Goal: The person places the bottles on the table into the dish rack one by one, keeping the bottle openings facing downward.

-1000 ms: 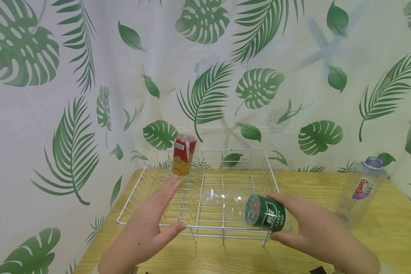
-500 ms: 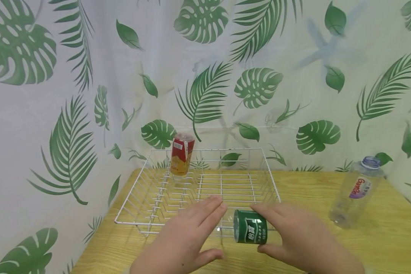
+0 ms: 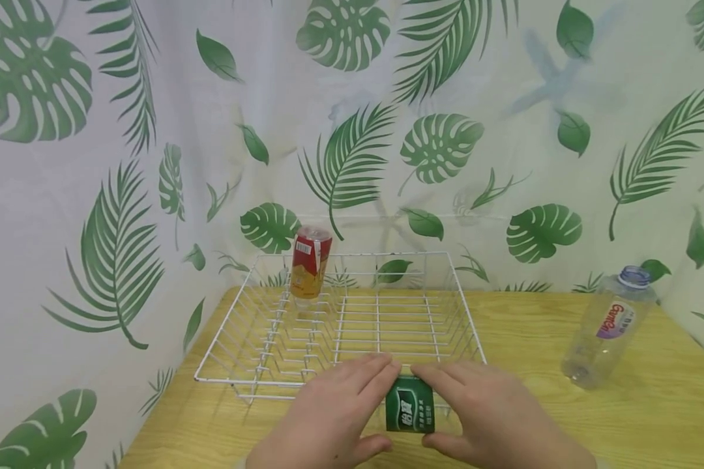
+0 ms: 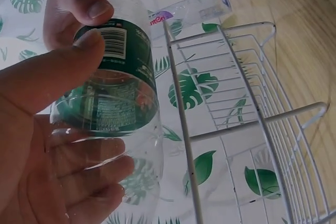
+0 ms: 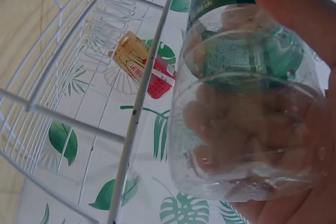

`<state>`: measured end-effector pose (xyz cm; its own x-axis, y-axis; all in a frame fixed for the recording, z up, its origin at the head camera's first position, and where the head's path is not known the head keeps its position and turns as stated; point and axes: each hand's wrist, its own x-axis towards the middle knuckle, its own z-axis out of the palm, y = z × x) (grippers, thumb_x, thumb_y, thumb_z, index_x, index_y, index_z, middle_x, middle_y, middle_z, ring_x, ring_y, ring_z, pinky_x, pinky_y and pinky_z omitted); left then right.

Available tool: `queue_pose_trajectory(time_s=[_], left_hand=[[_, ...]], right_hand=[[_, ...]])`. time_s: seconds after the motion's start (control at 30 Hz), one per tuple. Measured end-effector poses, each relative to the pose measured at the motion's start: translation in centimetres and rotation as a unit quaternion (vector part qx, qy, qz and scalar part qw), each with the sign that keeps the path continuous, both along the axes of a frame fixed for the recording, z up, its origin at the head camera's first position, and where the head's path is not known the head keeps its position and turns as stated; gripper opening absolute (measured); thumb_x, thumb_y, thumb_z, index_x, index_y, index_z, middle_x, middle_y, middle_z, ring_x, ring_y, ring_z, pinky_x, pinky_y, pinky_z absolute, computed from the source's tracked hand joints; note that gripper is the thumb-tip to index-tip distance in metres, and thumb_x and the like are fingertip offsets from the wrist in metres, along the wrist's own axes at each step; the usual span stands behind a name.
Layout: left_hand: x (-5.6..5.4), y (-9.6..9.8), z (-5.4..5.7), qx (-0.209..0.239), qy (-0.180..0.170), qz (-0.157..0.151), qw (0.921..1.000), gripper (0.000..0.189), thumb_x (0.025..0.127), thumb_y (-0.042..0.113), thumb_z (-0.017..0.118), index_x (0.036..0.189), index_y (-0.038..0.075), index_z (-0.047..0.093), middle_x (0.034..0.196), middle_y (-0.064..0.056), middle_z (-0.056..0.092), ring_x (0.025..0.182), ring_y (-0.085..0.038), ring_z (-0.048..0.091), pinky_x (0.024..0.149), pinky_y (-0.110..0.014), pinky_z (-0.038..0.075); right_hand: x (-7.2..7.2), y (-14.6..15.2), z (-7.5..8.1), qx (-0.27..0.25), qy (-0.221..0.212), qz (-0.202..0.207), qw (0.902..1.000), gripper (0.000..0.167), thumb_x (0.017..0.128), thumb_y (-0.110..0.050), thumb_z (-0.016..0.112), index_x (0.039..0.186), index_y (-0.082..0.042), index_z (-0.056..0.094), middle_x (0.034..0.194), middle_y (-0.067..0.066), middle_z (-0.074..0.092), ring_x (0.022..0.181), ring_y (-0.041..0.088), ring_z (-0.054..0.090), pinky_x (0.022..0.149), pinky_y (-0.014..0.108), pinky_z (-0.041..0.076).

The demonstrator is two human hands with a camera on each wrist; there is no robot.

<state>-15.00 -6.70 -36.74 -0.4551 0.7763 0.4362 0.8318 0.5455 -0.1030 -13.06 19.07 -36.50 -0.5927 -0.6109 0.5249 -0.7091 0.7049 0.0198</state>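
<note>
A clear plastic bottle with a green label (image 3: 409,404) lies sideways between both hands, just in front of the rack. My left hand (image 3: 328,417) grips its left part, thumb in front and fingers behind. My right hand (image 3: 493,417) holds the other end the same way. Between the hands only the label shows well in the head view; both ends are hidden by the hands. The left wrist view has the left thumb on the label of the bottle (image 4: 126,61), while fingers show through the clear plastic. Through the bottle (image 5: 247,124) in the right wrist view, fingers also show.
A white wire rack (image 3: 246,381) stands on the wooden table (image 3: 522,326) behind the hands. Inside it, at the back left, a red and yellow can (image 3: 311,264) stands. Another clear bottle (image 3: 601,339) stands at the right. A leaf-print curtain (image 3: 352,169) hangs behind.
My right hand has brought the green-labelled bottle left and towards me, out over the rack's front edge. The left hand came right and took hold of it.
</note>
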Motion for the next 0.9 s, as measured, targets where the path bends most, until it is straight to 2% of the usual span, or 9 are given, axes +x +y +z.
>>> queue_pose_trajectory(time_s=[0.13,0.27,0.57,0.77,0.9], left_hand=[[-0.14,0.25,-0.32,0.003,-0.015,-0.001,0.9999,0.086,0.078,0.048,0.087,0.146,0.01,0.05,0.14,-0.001,0.058,0.126,-0.018,0.057,0.1,-0.036,0.052],[-0.17,0.39,-0.54,0.015,-0.014,-0.005,0.9998,0.084,0.075,0.045,0.09,0.142,0.01,0.052,0.133,0.001,0.061,0.121,-0.017,0.06,0.097,-0.035,0.054],[-0.19,0.72,-0.77,0.028,-0.02,-0.012,0.9993,0.08,0.073,0.04,0.092,0.136,0.01,0.053,0.127,0.003,0.062,0.117,-0.014,0.061,0.097,-0.03,0.053],[-0.06,0.66,-0.59,0.014,-0.045,0.012,0.9988,0.077,0.076,0.041,0.09,0.136,0.011,0.054,0.128,0.003,0.064,0.118,-0.013,0.062,0.096,-0.031,0.053],[-0.09,0.52,-0.44,0.016,-0.071,0.035,0.9967,0.076,0.078,0.043,0.088,0.138,0.012,0.054,0.129,0.003,0.064,0.116,-0.013,0.063,0.092,-0.033,0.056]], right_hand=[[-0.01,-0.04,-0.14,0.001,-0.008,0.007,0.9999,0.073,0.065,-0.048,0.092,0.124,-0.011,0.068,0.109,-0.008,0.069,0.095,0.012,0.067,0.076,0.036,0.06],[-0.01,-0.05,-0.18,0.003,-0.015,0.009,0.9999,0.073,0.066,-0.048,0.092,0.124,-0.011,0.068,0.11,-0.008,0.07,0.095,0.012,0.067,0.076,0.036,0.06],[-0.01,-0.07,-0.03,0.011,-0.037,0.002,0.9993,0.071,0.068,-0.046,0.091,0.127,-0.013,0.067,0.114,-0.008,0.069,0.098,0.012,0.066,0.08,0.038,0.059],[-0.2,0.09,-0.2,-0.006,-0.021,0.008,0.9997,0.076,0.065,-0.046,0.093,0.129,-0.014,0.066,0.117,-0.008,0.068,0.102,0.013,0.066,0.081,0.039,0.059],[0.0,0.54,0.37,-0.039,-0.027,-0.005,0.9989,0.083,0.071,-0.057,0.087,0.138,-0.018,0.06,0.126,-0.01,0.065,0.108,0.014,0.066,0.084,0.04,0.058]])
